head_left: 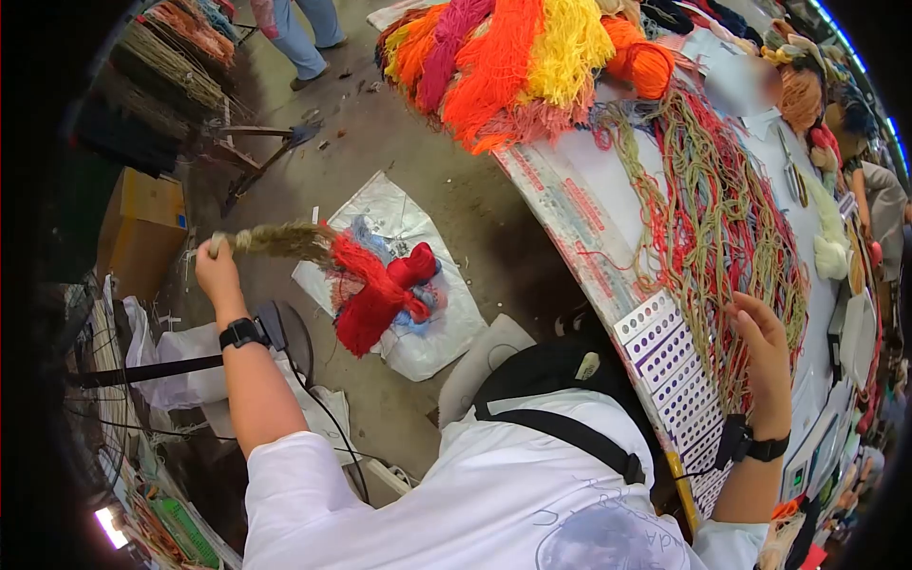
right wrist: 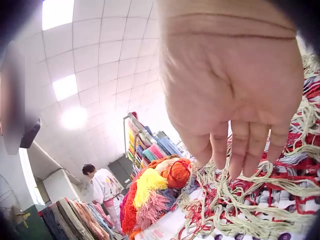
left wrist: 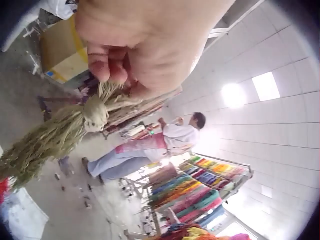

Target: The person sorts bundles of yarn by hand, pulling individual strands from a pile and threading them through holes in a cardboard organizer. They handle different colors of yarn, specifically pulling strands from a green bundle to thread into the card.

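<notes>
My left hand (head_left: 217,271) grips the knotted end of an olive-green yarn hank (head_left: 285,239), out to the left above the floor. In the left wrist view the curled fingers (left wrist: 107,67) close round the strands just above the knot, and the loose part of the hank trails away. Its far end overlaps a pile of red yarn (head_left: 370,294) lying on a white sack (head_left: 418,353). My right hand (head_left: 765,356) is over the table with its fingers extended and nothing held. Close beside it lie long tangled strands of green, red and grey-blue yarn (head_left: 703,218).
Orange, yellow and magenta yarn bundles (head_left: 513,66) heap at the table's far end. A card with rows of purple dots (head_left: 665,366) lines the near edge. Scissors (head_left: 790,166) lie at the right. A cardboard box (head_left: 142,233) stands left, and another person (left wrist: 155,142) is farther off.
</notes>
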`<state>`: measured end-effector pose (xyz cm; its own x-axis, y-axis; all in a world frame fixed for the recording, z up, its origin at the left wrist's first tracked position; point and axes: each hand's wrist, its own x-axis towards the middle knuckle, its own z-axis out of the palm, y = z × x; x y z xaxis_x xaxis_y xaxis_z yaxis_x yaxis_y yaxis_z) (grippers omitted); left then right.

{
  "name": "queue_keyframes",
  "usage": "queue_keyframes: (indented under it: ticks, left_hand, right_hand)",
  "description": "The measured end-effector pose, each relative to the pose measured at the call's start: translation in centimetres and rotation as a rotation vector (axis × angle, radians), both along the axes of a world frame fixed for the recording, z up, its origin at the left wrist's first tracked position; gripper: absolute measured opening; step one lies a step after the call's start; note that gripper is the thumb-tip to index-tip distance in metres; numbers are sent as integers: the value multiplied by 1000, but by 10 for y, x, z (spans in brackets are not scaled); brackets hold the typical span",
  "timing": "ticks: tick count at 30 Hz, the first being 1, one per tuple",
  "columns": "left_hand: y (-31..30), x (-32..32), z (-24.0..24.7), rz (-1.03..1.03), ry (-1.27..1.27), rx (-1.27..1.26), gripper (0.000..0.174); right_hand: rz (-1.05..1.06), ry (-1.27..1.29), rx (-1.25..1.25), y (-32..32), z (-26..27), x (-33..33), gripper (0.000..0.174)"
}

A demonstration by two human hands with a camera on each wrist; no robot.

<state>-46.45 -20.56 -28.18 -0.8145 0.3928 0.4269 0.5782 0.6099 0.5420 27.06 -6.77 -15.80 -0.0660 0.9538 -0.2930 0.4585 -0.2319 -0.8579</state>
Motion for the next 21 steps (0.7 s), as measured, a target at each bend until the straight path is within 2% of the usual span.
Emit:
queue_keyframes:
  ticks: [1,3,8,10,11,12,13,15,16,17,18,19,20,21]
  left_hand:
    - [-10,-2,-8,3,-3,-6,22]
    - [-25,10,-13,228,46,51,32]
    - [-65,-9,-32,287,55,-19,31]
    - [-67,-9,-43,274,33,-138,32]
    - [-62,-7,-55,248,-58,-173,33]
    - [-53,-5,-71,128,-123,-147,29]
    - [-47,8,-95,77,-470,5,26]
    - [-20,31,-135,33,-778,-110,23]
    - [-4,59,-145,-7,-916,-68,19]
    - [6,65,-185,-30,-1032,-13,14]
    - [22,96,-190,-86,-1169,103,8]
    - [32,103,-246,-145,-1290,348,3]
    - [25,73,-322,-393,-1554,249,6]
    - [49,123,-292,-265,-1491,220,7]
  right_hand:
    - [-25,18,5,-1,1,0,28]
    - [-47,-1,-8,-1,1,3,29]
    - [-90,-81,-31,-3,1,7,30]
    - [-91,-91,-31,-4,4,7,30]
    - [-102,-111,-31,-5,6,7,31]
    - [-113,-135,-32,-7,8,7,31]
    - [-121,-142,-33,-9,9,8,31]
    - [-164,-164,-19,-16,10,10,32]
    - [-172,-171,-19,-20,10,13,32]
    - [-210,-158,-15,-24,9,19,32]
    - [-243,-143,-14,-29,9,24,33]
    - [-251,-147,-12,-34,10,26,33]
    - [-275,-183,-38,-39,13,28,34]
    - [-296,-219,-67,-44,15,29,35]
